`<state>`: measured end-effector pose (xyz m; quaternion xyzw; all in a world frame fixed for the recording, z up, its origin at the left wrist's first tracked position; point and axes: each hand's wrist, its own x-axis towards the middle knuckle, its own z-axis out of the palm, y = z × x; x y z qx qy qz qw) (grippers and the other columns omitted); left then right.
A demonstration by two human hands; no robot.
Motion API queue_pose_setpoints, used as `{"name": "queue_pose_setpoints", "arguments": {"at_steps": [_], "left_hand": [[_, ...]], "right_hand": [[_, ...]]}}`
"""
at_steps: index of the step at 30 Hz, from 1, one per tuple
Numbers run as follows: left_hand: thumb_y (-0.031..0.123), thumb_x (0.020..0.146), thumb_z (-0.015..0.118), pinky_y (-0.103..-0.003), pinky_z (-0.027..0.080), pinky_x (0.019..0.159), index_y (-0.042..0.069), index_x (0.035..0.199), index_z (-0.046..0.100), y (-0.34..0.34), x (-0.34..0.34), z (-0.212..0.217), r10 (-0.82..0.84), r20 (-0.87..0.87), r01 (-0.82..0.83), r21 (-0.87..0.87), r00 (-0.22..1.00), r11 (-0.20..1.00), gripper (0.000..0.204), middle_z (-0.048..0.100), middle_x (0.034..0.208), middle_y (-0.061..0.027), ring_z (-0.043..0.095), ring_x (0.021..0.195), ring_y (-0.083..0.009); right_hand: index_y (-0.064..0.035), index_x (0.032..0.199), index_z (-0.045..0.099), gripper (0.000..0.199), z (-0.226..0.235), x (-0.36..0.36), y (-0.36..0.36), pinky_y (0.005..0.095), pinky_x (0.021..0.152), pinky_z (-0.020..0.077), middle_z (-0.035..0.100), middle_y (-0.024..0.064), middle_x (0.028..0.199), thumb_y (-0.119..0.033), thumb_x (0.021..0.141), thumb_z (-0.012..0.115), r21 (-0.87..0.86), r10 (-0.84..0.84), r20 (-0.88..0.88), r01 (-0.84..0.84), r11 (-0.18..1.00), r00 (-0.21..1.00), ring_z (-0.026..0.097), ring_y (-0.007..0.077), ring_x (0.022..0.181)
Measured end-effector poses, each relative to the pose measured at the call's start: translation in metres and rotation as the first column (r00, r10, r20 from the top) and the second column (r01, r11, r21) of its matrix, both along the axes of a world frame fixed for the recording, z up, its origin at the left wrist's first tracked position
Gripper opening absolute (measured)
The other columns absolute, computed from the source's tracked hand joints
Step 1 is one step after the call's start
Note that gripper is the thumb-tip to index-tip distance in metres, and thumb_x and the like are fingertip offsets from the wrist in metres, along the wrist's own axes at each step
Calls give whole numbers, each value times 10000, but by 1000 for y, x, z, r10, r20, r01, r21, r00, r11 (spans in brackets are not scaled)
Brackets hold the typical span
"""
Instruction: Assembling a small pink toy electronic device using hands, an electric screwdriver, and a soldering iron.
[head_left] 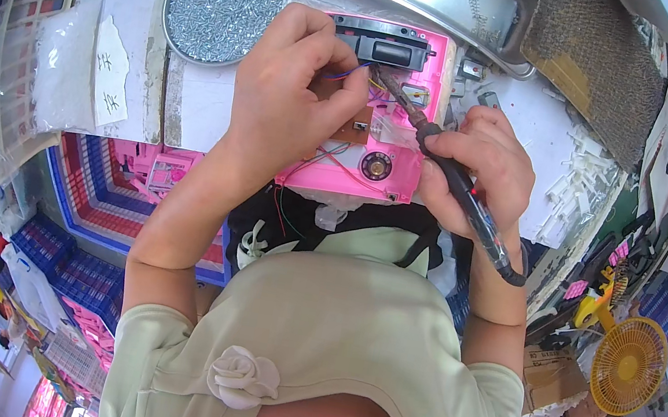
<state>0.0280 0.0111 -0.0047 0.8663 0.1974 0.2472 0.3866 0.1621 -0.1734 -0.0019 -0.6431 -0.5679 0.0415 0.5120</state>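
Steadying a brown circuit board (356,120) over the pink plastic casing (358,173) on the bench: left hand (289,84), fingers pinched on its wires. Right hand (485,164) clenched round soldering iron (449,162), tip angled onto the board. Round tray of screws (223,1) beside.

Left hand (287,93) pinching, right hand (484,168) fisted
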Motion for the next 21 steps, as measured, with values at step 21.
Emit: {"name": "queue_pose_setpoints", "arguments": {"at_steps": [21], "left_hand": [[20,743,774,-321,536,562,16,796,657,-2,2,-3,0,44,-5,114,999,994,128,547,890,-71,623,632,-190]], "right_hand": [[-45,953,676,290,4,-1,-2,357,635,489,580,54,643,-13,680,770,68,-8,23,6,998,1000,521,250,534]]}}
